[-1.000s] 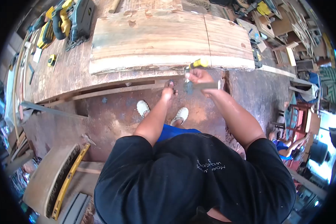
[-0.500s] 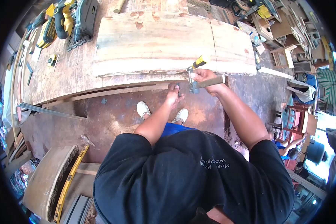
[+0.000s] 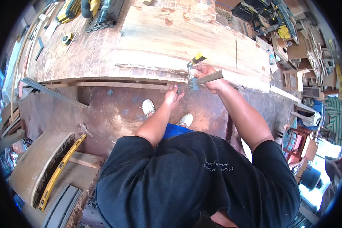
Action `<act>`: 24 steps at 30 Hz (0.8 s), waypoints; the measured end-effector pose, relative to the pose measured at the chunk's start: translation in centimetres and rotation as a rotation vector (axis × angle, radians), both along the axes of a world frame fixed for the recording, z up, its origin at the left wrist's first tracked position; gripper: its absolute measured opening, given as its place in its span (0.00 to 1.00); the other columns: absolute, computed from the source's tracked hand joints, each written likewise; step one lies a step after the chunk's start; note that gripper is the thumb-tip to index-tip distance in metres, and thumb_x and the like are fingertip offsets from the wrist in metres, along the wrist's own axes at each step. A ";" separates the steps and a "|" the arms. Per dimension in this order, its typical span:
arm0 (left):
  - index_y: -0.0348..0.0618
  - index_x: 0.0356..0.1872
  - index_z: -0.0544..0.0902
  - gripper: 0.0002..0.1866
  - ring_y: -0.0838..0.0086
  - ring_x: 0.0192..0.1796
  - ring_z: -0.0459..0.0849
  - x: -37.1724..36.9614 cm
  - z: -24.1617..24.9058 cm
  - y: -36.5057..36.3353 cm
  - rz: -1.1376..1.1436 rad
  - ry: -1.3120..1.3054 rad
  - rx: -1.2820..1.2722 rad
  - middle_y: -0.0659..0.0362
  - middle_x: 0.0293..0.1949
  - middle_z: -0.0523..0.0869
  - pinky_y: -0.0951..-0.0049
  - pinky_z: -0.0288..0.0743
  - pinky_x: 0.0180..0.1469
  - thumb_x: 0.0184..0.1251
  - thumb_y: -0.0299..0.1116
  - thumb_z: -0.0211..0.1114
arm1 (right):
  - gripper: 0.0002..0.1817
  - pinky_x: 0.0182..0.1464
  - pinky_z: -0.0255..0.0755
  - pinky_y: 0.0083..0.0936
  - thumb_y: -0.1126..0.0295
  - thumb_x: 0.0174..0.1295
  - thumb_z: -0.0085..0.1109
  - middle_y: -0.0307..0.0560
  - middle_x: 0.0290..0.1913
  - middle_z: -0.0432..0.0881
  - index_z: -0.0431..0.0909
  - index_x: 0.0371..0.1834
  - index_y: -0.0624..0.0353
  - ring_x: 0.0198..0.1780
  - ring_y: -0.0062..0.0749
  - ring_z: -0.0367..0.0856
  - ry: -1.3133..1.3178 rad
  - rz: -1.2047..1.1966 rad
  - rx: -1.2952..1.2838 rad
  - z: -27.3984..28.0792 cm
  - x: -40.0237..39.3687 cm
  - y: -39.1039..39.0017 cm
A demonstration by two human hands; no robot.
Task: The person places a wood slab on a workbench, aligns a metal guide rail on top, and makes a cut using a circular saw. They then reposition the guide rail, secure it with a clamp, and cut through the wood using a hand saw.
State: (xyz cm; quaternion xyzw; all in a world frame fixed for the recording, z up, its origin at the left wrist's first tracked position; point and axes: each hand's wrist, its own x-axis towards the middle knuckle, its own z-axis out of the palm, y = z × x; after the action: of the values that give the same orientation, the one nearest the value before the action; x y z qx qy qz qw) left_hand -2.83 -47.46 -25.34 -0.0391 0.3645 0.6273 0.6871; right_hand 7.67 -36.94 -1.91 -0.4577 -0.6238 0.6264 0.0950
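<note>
My right hand [image 3: 208,79] is wrapped round a bar clamp [image 3: 193,83] with a yellow and black handle, holding it at the front edge of a wide pale board [image 3: 171,41]. The clamp's metal bar points right, across my wrist. My left hand [image 3: 173,95] is just left of the clamp, below the board's edge. Its fingers are curled in against a small dark piece that I cannot make out. The board lies on the workbench [image 3: 91,57], its front edge rough and split, with a dark line across its right part.
A tape measure [image 3: 67,38] and a jigsaw-like power tool [image 3: 102,17] are on the bench at left. Metal strips [image 3: 53,91] jut past its front edge. A yellow spirit level [image 3: 60,173] leans by a curved wooden piece [image 3: 41,159] behind me at left. Wooden offcuts crowd the right.
The bench and board have shifted right and up in view as my head moved. My left hand has come up closer to the board's edge. The right hand still holds the clamp.
</note>
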 end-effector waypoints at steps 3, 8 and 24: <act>0.49 0.70 0.59 0.24 0.64 0.49 0.78 -0.7 0.1 -0.5 -0.017 -0.137 0.054 0.57 0.56 0.74 0.59 0.74 0.53 0.77 0.37 0.51 | 0.24 0.39 0.70 0.21 0.53 0.68 0.57 0.40 0.36 0.81 0.78 0.50 0.66 0.36 0.21 0.74 -0.227 0.065 -0.005 2.6 -0.9 0.4; 0.40 0.57 0.71 0.21 0.62 0.53 0.76 -1.5 -0.4 0.2 -0.052 -0.203 0.216 0.53 0.53 0.76 0.56 0.70 0.58 0.62 0.25 0.57 | 0.21 0.35 0.71 0.23 0.56 0.68 0.58 0.41 0.32 0.81 0.80 0.45 0.67 0.33 0.22 0.75 -0.058 0.006 0.027 -2.0 0.0 1.6; 0.41 0.49 0.72 0.22 0.64 0.54 0.76 -0.7 0.3 0.9 0.030 -0.191 0.154 0.55 0.49 0.77 0.58 0.71 0.57 0.48 0.21 0.52 | 0.25 0.43 0.77 0.32 0.60 0.59 0.68 0.53 0.37 0.82 0.71 0.47 0.68 0.41 0.38 0.83 -0.465 0.048 0.357 2.9 -1.3 0.0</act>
State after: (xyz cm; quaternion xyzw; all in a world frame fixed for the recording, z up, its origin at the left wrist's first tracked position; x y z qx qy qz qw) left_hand -3.55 -46.57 -25.04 -0.0513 0.2475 0.6573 0.7100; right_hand 6.34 -36.97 0.98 -0.5499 -0.7398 0.3874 0.0136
